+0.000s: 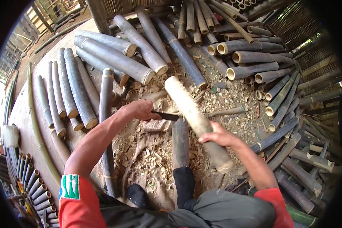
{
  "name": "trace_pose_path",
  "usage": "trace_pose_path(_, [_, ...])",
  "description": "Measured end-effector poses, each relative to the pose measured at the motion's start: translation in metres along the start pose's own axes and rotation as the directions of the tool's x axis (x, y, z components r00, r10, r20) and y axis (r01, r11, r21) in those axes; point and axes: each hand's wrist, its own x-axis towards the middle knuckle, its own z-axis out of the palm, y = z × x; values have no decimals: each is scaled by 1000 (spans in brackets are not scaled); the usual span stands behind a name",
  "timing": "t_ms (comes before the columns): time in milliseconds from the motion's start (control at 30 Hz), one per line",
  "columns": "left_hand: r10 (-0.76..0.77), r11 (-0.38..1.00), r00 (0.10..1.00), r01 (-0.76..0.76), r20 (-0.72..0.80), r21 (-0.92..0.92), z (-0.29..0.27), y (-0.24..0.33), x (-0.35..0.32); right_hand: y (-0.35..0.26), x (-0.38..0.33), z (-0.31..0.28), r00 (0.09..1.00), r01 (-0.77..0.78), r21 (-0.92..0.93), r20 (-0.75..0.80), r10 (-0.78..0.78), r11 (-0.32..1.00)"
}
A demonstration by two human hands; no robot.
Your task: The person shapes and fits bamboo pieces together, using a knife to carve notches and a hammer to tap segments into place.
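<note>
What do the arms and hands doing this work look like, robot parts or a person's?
They are a person's. The left hand and right hand are ungloved, with no watch or cable visible. The left sleeve and right sleeve are short and red; the left one bears a white patch with blue and green marks.

Red short-sleeved shirt (81, 211), with a white-edged patch (70, 187) in green and blue on the left sleeve. Dark grey trousers (231, 207), kinda wrinkly, plus black footwear (184, 182) (socks or boots, honestly can't tell).
</note>
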Motion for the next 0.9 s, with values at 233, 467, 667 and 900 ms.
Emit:
trace_pose_path(233, [-198, 978, 941, 207, 273, -2, -17, -10, 0, -61, -57, -56, 971, 229, 509, -184, -154, 830])
trace_pose_path(467, [-56, 857, 987, 124, -150, 500, -46, 79, -10, -3, -82, -52, 930, 212, 535, -368, -1, 818])
trace_pose_path(667, [-28, 985, 877, 107, -480, 139, 71, 47, -83, 36, -84, -32, 917, 144, 539, -389, 94, 830])
trace_pose_path(900, [-79, 981, 895, 148, -438, 125, 126, 42, -102, 45, -77, -21, 929, 124, 350, -369, 15, 928])
